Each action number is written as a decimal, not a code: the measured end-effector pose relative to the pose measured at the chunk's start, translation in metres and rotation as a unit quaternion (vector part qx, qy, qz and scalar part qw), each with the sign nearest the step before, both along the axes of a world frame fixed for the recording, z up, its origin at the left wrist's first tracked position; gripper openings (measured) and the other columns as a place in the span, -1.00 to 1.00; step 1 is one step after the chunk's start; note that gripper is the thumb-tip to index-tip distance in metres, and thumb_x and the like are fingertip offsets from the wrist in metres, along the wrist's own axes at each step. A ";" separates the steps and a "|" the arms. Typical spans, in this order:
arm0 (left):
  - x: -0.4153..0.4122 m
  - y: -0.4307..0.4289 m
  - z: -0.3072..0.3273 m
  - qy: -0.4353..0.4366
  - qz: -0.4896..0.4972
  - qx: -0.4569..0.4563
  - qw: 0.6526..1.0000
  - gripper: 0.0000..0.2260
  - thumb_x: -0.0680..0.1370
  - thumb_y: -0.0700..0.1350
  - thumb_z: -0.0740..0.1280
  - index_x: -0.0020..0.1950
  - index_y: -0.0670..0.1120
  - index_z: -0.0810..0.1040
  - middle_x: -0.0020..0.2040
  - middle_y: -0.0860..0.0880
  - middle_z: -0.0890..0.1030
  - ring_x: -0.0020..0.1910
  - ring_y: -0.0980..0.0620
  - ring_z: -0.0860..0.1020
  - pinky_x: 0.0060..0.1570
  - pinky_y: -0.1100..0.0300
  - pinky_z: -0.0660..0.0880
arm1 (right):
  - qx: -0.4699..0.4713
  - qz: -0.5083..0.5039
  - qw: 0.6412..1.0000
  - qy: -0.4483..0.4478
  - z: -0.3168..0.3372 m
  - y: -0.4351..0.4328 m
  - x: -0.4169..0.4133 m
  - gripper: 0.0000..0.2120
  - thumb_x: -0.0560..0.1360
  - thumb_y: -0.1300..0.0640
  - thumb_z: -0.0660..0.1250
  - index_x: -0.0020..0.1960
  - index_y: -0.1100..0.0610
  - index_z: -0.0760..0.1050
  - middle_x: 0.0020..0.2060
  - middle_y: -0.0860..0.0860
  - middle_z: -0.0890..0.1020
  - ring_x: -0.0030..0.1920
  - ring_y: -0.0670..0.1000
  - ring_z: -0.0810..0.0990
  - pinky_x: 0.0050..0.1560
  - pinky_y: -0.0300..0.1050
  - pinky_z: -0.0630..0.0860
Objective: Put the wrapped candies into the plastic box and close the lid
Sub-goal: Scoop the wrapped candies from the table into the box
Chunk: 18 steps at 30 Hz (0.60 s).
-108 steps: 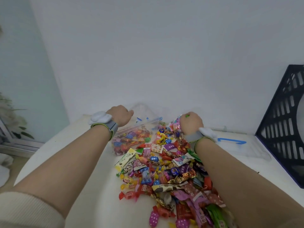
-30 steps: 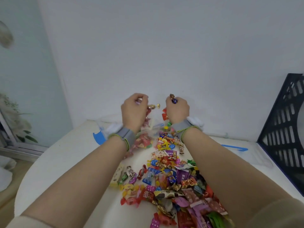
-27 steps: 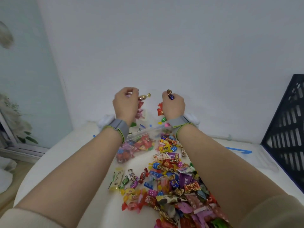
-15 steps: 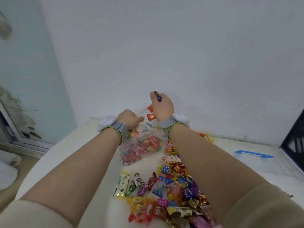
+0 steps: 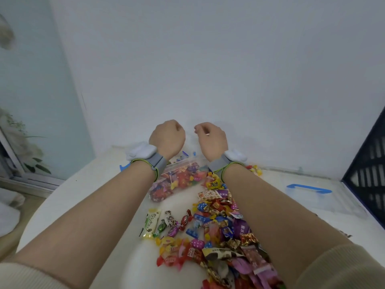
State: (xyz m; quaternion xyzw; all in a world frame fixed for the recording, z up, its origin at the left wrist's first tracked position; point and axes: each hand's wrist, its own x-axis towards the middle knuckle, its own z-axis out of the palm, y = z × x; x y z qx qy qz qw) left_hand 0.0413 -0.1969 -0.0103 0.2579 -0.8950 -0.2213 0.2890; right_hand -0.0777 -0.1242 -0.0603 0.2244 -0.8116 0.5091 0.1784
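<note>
A clear plastic box [image 5: 181,163] partly filled with wrapped candies stands at the back of the white table [image 5: 87,197]. My left hand [image 5: 167,137] and my right hand [image 5: 212,139] hover side by side just above it, backs toward me, fingers curled in. No candy shows in either hand. A big heap of loose wrapped candies [image 5: 218,228] lies between my forearms, spreading toward me and under my right arm. The clear lid with a blue handle [image 5: 308,188] lies flat to the right.
A black slotted crate [image 5: 368,163] leans at the right edge. A few stray candies [image 5: 254,170] lie behind my right wrist by the wall. The table's rounded edge [image 5: 39,213] falls off to the left, with a glass door and plant beyond.
Both hands held candies above the box a second ago; those candies no longer show. My left hand dipped to the box and came back up. The camera has shifted left.
</note>
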 end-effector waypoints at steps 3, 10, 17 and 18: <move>-0.003 0.030 -0.007 0.043 -0.057 -0.115 0.991 -0.71 0.60 -0.14 0.15 0.22 -0.06 0.59 0.21 -0.03 0.60 0.22 -0.07 0.52 0.16 0.04 0.48 | -0.036 -0.019 0.999 0.021 -0.016 0.044 -0.003 -0.73 0.52 0.00 0.13 -0.02 -0.02 0.61 -0.09 -0.11 0.68 -0.08 -0.07 0.59 -0.13 -0.17 0.43; -0.034 0.094 -0.064 -0.132 -0.258 -0.301 0.908 -0.71 0.59 -0.17 0.19 0.31 -0.09 0.47 0.25 -0.09 0.49 0.20 -0.11 0.47 0.11 0.02 0.48 | 0.285 -0.013 0.955 -0.078 -0.065 0.132 -0.056 -0.60 0.57 0.04 0.12 0.39 0.02 0.42 0.36 0.04 0.49 0.37 0.13 0.40 0.33 -0.02 0.38; -0.070 0.121 -0.132 -0.194 -0.172 -0.109 0.960 -0.56 0.62 0.02 0.17 0.49 -0.03 0.31 0.49 -0.11 0.31 0.49 -0.11 0.25 0.44 -0.04 0.19 | 0.406 0.036 0.912 -0.045 -0.087 0.151 -0.077 -0.54 0.54 -0.21 0.18 0.30 0.05 0.42 0.21 0.11 0.55 0.27 0.20 0.46 0.26 0.02 0.35; -0.075 0.121 -0.138 -0.187 -0.140 -0.122 0.965 -0.53 0.61 0.07 0.16 0.50 -0.03 0.30 0.51 -0.12 0.30 0.50 -0.11 0.24 0.46 -0.05 0.14 | 0.422 0.037 0.905 -0.043 -0.089 0.151 -0.080 -0.50 0.53 -0.26 0.17 0.35 0.00 0.39 0.25 0.11 0.52 0.29 0.19 0.45 0.28 0.00 0.32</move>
